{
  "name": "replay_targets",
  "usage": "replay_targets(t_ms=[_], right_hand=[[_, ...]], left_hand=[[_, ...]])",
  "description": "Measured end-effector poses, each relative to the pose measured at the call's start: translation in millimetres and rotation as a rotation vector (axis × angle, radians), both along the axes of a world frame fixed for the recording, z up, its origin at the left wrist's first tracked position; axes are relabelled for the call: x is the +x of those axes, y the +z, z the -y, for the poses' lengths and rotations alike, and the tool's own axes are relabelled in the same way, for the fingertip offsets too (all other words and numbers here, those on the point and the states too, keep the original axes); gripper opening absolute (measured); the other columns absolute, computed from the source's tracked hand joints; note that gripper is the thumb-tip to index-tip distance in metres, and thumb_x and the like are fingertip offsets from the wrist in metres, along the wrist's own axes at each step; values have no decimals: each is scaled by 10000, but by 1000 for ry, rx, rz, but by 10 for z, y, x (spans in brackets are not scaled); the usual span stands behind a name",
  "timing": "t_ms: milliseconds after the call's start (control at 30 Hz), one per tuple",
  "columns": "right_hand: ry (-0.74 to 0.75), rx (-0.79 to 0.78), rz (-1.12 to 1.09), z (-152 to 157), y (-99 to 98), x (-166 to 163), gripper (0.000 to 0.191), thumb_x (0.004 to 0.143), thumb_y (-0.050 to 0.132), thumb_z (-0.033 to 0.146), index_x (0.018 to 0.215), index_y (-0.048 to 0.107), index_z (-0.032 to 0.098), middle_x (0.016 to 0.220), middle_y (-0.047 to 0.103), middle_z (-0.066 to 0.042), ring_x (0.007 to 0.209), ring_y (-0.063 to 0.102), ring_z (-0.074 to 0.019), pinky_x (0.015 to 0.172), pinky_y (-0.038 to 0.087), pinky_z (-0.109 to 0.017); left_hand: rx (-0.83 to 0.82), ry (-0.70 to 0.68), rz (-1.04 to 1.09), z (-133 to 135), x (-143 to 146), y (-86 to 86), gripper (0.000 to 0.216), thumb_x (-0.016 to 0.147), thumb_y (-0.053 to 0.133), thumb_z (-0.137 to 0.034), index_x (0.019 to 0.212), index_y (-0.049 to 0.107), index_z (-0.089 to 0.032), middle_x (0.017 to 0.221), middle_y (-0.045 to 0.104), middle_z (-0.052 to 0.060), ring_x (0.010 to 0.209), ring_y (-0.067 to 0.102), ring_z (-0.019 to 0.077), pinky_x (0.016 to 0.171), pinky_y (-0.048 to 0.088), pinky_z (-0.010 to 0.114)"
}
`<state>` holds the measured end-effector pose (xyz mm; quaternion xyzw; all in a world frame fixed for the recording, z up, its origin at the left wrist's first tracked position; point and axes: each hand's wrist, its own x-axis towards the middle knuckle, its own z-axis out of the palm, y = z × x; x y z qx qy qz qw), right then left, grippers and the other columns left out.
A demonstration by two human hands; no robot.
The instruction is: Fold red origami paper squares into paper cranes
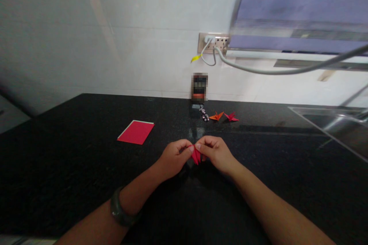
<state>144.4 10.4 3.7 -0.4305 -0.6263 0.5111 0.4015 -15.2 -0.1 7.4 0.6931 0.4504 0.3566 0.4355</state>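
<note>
Pinching a small folded red paper piece (pixel 196 155) between them, left hand (pixel 172 157) and right hand (pixel 216 152) fingers clamp it above the black stone table (pixel 71 168).

Paper sheet (pixel 135 132) on the counter (pixel 71 168) left of the folded paper (pixel 196 155), cranes (pixel 216 116) behind it, sink (pixel 330 116) at right

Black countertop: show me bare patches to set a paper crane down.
Bare countertop lies left of the red paper sheets, and between the right hand and the sink. Crowded: the back by the orange crane, red crane and propped device, and the middle, where the left hand meets the right on the folded red paper.
</note>
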Motion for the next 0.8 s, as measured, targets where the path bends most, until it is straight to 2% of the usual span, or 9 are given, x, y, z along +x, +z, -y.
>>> replay_targets(t_ms=[167,300,433,633,800], right_hand=[[25,-45,-50,9,3,-11,229,702,585,350,598,532,152,486,499,35,422,430,-75,432,347,-214],[52,-72,-85,10,-19,-23,283,727,565,387,576,515,153,445,476,45,398,413,-68,420,332,-206],[52,-76,-68,16,-26,-33,306,731,564,405,570,498,154,427,454,57,385,397,-58,407,318,-194],[24,-43,-57,26,-14,-34,339,740,567,420,548,464,160,427,435,60,387,388,-55,401,309,-189],[114,-25,-9,33,-16,-28,347,771,519,466,608,473,164,468,423,62,394,369,-53,385,314,-183]], left_hand=[[-108,-93,160,-37,-12,-31,312,801,440,-398,675,566,-142,622,598,18,589,525,123,579,401,235],[-143,-81,159,-46,-15,-41,246,737,553,-369,670,555,-133,603,562,-2,557,491,101,553,378,221],[-194,-92,155,-33,-13,-35,224,742,550,-345,690,553,-127,605,554,-4,556,483,95,553,379,218],[-110,-114,91,-18,-14,-30,249,776,504,-347,662,565,-135,579,538,-7,554,479,100,551,369,221],[-33,-24,137,-38,-35,-43,250,776,501,-340,636,550,-140,554,510,-18,542,460,99,537,352,218]])
